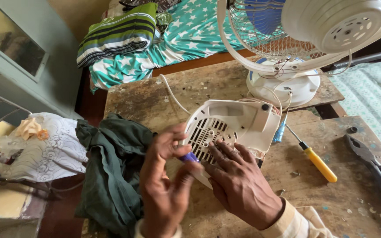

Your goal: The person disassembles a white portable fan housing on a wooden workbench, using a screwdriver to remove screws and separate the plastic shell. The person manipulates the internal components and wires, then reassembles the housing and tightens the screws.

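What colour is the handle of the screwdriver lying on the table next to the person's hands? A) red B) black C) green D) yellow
D: the screwdriver lying on the wooden table, beside the right hand, has a yellow handle.

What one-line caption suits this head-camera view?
Left hand holds a small purple piece; right hand steadies a white fan cover.
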